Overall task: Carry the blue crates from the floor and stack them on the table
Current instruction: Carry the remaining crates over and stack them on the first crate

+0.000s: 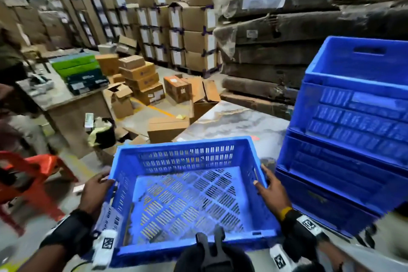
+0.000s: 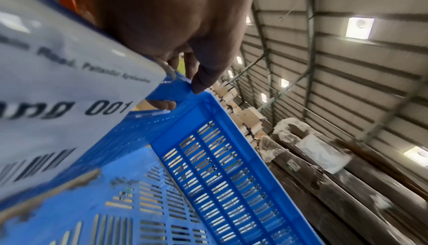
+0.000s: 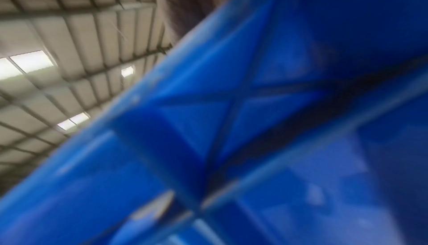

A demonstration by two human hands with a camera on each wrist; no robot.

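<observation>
- Left hand (image 1: 96,192) grips the blue crate (image 1: 187,201) by its left rim; right hand (image 1: 272,192) grips the right rim.
- Crate is held near, left of the stacked crates (image 1: 353,139) on the table (image 1: 231,121).

Ahead of me cardboard boxes (image 1: 194,35) stand stacked in tall rows; smaller cartons (image 1: 141,77) lie scattered on the floor before them; to my left a wooden desk (image 1: 66,104) carries green packs (image 1: 75,65); a red plastic chair (image 1: 33,174) sits nearer; wrapped brown bundles (image 1: 276,51) pile up on the right.
</observation>
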